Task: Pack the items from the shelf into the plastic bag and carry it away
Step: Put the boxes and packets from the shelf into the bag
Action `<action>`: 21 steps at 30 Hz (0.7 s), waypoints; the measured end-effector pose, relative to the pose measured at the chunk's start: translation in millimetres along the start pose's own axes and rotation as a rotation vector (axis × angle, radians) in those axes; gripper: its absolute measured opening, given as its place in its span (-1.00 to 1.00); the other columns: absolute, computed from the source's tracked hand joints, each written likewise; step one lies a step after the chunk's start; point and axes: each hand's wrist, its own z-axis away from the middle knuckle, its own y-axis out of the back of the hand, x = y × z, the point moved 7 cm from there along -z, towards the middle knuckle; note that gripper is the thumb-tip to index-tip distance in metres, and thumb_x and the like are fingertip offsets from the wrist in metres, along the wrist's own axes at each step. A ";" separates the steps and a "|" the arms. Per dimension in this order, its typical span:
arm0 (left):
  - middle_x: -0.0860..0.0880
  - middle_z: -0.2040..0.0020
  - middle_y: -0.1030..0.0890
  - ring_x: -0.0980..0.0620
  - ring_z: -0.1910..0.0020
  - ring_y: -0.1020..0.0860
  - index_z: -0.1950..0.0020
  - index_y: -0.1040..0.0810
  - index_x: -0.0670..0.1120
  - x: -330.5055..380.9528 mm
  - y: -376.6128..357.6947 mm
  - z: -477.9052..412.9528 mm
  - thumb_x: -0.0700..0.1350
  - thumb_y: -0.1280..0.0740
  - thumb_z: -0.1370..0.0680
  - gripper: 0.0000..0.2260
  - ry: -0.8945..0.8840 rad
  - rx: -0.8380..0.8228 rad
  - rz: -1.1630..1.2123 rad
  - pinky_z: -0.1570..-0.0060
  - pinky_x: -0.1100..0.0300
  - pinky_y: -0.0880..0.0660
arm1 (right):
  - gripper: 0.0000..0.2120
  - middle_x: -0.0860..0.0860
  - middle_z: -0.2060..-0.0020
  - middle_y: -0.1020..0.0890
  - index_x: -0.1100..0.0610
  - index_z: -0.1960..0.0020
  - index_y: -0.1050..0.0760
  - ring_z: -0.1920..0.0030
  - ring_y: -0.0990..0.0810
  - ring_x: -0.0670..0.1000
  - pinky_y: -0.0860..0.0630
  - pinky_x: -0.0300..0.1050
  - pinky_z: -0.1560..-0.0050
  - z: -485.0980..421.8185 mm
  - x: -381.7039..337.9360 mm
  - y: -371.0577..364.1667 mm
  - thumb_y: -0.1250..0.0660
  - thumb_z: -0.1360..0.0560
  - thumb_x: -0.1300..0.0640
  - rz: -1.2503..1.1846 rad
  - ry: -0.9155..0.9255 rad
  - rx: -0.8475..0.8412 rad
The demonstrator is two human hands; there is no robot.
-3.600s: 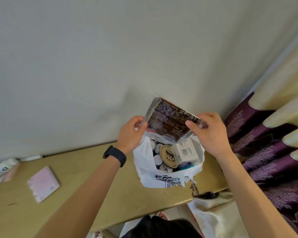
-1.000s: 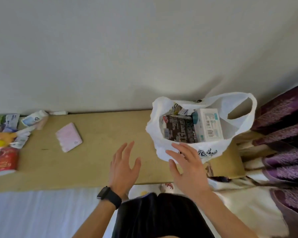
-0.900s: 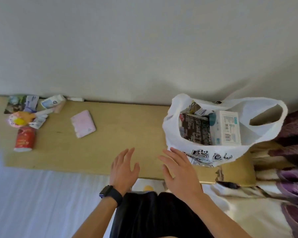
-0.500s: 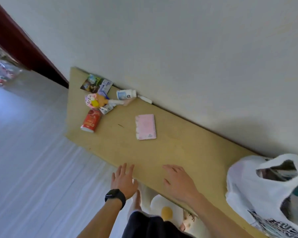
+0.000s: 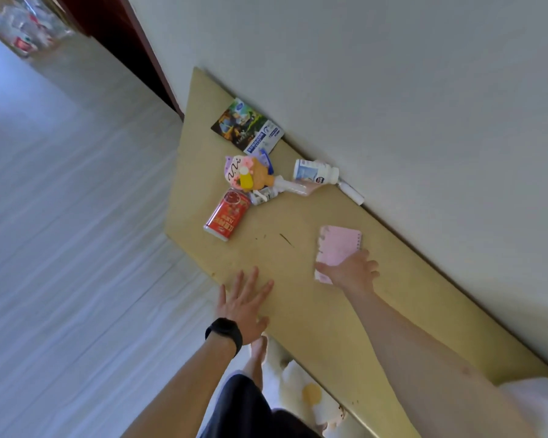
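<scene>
Bag (image 5: 541, 406), white, shows only as a corner at the near right end of the shelf (image 5: 314, 317), beyond the right forearm. Left hand (image 5: 244, 303), with a black watch (image 5: 225, 333) at the wrist, is over the shelf's front edge, fingers straight and spread, holding nothing. Right hand (image 5: 350, 270) lies on the near end of a pink notebook (image 5: 339, 245) at mid-shelf, thumb across it, fingers bent; whether it grips or only rests there I cannot tell. Farther along the shelf a red can (image 5: 223, 214) lies on its side, just beside a pink-and-orange toy (image 5: 247, 175). A white bottle (image 5: 315, 172) lies near the toy, and a white tube (image 5: 351, 192) lies at the shelf's wall edge. Two packets (image 5: 247, 128) lie at the shelf's far end.
</scene>
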 end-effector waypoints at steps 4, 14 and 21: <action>0.06 -0.60 0.25 -0.13 -0.57 0.23 -0.56 0.10 0.28 4.6 7.4 -0.5 0.29 -0.13 -0.56 -0.36 0.034 0.023 0.127 -0.50 -0.25 0.13 | -0.02 0.13 -0.23 -0.49 0.24 -0.43 -0.09 -0.27 -0.48 0.19 -0.44 -0.01 -0.16 0.1 -3.5 -11.7 -0.57 -0.30 -0.17 -0.201 0.004 -0.083; 0.01 0.01 -0.70 0.03 0.06 -0.67 -0.18 -0.61 -0.08 50.4 59.7 -55.2 0.15 -0.44 -0.48 -0.61 0.167 -0.166 1.184 -0.03 0.11 -0.60 | -0.76 0.02 -0.01 -0.69 0.10 -0.09 -0.53 0.04 -0.67 0.02 -0.54 -0.14 0.13 49.7 7.1 -7.9 -0.41 -0.52 -0.01 -0.492 0.197 -0.343; -0.02 0.04 -0.65 -0.04 0.06 -0.61 0.02 -0.55 0.00 4.7 47.3 -83.1 0.14 -0.44 -0.49 -0.75 0.342 -0.111 1.052 0.02 0.09 -0.53 | -0.52 0.04 0.01 -0.59 0.03 -0.23 -0.35 0.12 -0.60 0.00 -0.55 -0.09 0.14 -29.1 -16.4 55.9 -0.50 -0.43 0.00 -0.914 -0.077 -0.050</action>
